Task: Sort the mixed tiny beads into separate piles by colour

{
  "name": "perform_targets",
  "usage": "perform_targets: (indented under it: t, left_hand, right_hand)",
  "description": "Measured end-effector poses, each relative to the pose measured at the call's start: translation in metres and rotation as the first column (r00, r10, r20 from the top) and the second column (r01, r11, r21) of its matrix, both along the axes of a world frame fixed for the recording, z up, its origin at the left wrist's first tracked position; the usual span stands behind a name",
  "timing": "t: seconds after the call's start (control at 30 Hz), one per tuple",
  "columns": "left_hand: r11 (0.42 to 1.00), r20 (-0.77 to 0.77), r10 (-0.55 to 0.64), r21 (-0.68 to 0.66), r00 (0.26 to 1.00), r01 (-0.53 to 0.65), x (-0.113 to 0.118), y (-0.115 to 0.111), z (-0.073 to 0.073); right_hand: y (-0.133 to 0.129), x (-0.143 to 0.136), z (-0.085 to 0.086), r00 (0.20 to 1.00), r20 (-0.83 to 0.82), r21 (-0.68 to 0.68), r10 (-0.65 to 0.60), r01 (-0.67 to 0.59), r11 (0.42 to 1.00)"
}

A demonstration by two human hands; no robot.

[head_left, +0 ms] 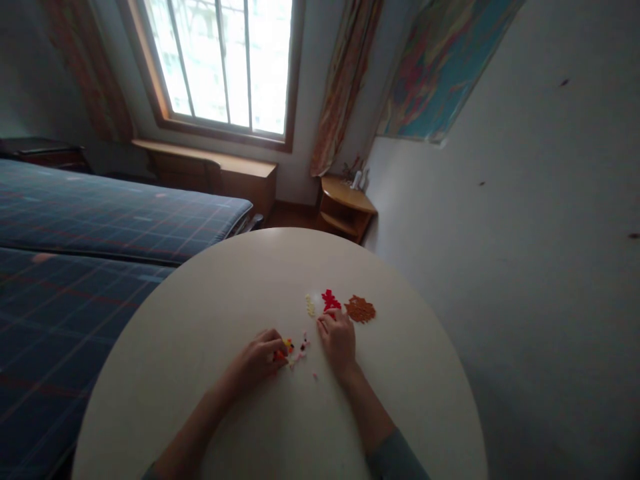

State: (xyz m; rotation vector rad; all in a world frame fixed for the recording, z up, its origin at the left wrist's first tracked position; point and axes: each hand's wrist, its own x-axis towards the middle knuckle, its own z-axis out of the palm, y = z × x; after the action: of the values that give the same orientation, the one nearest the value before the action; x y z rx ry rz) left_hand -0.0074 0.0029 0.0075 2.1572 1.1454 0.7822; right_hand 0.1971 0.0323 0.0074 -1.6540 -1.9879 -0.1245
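My left hand rests on the table with its fingers curled around a small cluster of orange and yellow pieces. Just to its right lie scattered small pink, white and dark pieces, with one pink piece apart and nearer me. My right hand is at the near edge of a pile of red pieces, fingertips bent down and together; whatever they pinch is too small to make out. Left of the red pile is a little group of pale yellow pieces. A brown pile lies to the right.
All this lies on a round cream table. A bed with a dark plaid cover stands at the left. Beyond the table are a wooden corner shelf, a low wooden desk and a window. A white wall runs along the right.
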Motion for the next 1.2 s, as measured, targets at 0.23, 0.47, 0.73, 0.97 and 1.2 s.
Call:
perform_targets:
  t: [0.23,0.47,0.73,0.97,1.2]
  left_hand:
    - [1.000,-0.089,0.003,-0.028,0.996,-0.005,-0.002,-0.002,0.006]
    - [0.998,-0.063,-0.005,-0.057,0.998,0.002,-0.002,0.000,0.003]
    - [0.997,-0.077,0.003,-0.075,0.997,-0.009,0.001,-0.002,0.009]
    - [0.999,-0.054,0.005,-0.051,0.999,-0.008,0.000,-0.001,0.001]
    - [0.997,-0.006,0.005,-0.072,1.000,-0.005,-0.001,-0.001,0.000]
  right_hand:
    - [-0.001,-0.001,0.000,1.000,0.003,-0.012,-0.007,0.007,1.000]
    - [0.000,-0.001,-0.001,1.000,-0.024,-0.006,-0.019,0.019,1.000]
    - [0.001,0.000,-0.004,0.999,-0.042,-0.027,-0.002,0.001,1.000]
    - [0.002,0.000,-0.004,0.997,-0.068,-0.046,0.028,-0.031,0.998]
    - [0.001,-0.001,-0.004,0.995,-0.083,-0.044,0.052,-0.055,0.997]
